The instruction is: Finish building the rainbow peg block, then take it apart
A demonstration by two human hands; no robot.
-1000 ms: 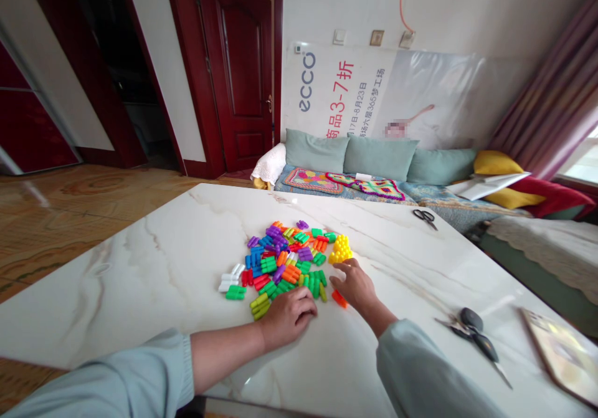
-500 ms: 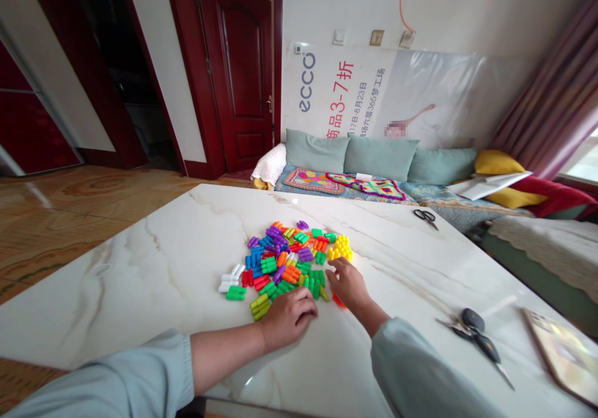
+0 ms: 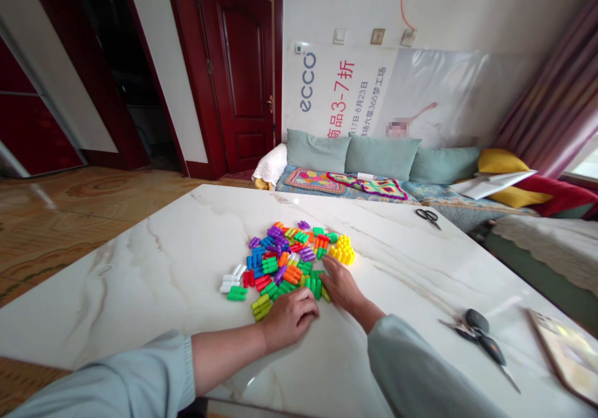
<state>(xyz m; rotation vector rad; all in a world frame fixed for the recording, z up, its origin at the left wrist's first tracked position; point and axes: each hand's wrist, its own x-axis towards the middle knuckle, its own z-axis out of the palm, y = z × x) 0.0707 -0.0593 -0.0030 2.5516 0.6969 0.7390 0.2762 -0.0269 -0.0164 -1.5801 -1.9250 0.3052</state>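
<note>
Head view: the right hand (image 3: 343, 287) lies open, fingers spread against the plastic building pegs (image 3: 284, 262), heaped on the marble table (image 3: 140, 281); the left hand (image 3: 289, 319) curls at their near edge, any grip unclear. They look light, stiff, slick, best pinched by the sides
</note>
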